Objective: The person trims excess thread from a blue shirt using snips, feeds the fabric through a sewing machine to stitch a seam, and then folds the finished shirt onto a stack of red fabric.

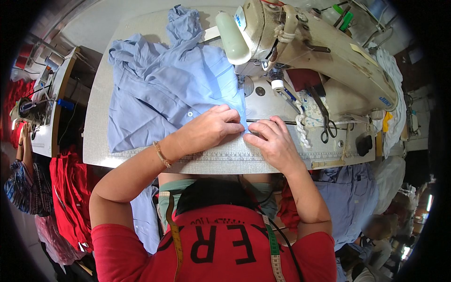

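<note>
Shirt lies across the table, near right corner at the left hand, which seems to pinch it between thumb and curled fingers. The right hand, half closed, meets it from the right; I can't tell its grip. From there the long edge runs far, toward the machine, the bulk spreading left.

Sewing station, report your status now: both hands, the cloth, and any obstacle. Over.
Left hand, right hand: fingers at blue garment's near edge. Garment rumpled, mostly left of sewing machine. Scissors right, apart from garment.
</note>
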Demonstrator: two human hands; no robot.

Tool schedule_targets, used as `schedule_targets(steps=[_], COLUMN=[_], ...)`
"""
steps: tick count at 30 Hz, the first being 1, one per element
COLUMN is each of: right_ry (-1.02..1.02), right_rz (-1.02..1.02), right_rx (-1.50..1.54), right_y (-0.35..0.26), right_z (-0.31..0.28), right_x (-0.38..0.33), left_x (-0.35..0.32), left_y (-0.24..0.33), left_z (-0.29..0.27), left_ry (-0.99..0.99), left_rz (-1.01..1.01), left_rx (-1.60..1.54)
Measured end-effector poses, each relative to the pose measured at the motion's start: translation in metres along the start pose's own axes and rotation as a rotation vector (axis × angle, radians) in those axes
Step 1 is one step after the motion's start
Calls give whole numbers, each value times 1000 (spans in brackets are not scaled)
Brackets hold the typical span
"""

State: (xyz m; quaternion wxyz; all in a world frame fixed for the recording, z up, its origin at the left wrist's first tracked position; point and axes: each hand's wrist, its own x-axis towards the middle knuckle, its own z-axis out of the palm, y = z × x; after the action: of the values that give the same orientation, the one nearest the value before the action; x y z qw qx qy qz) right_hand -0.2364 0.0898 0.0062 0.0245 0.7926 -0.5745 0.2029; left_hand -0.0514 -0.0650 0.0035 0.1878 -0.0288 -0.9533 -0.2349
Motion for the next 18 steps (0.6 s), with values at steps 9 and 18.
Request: schedule_targets(steps=[9, 18], right_ry=[11, 8], right_rz=[13, 3], right_rx=[22, 2], right_y=[1, 1], right_z=[2, 2], right_x=[-1, -1], left_x=[2, -1], left_y=[1, -1], left_z=[2, 3], left_ry=[-13, 9], left_rz=[22, 35], left_rx=[-15, 10])
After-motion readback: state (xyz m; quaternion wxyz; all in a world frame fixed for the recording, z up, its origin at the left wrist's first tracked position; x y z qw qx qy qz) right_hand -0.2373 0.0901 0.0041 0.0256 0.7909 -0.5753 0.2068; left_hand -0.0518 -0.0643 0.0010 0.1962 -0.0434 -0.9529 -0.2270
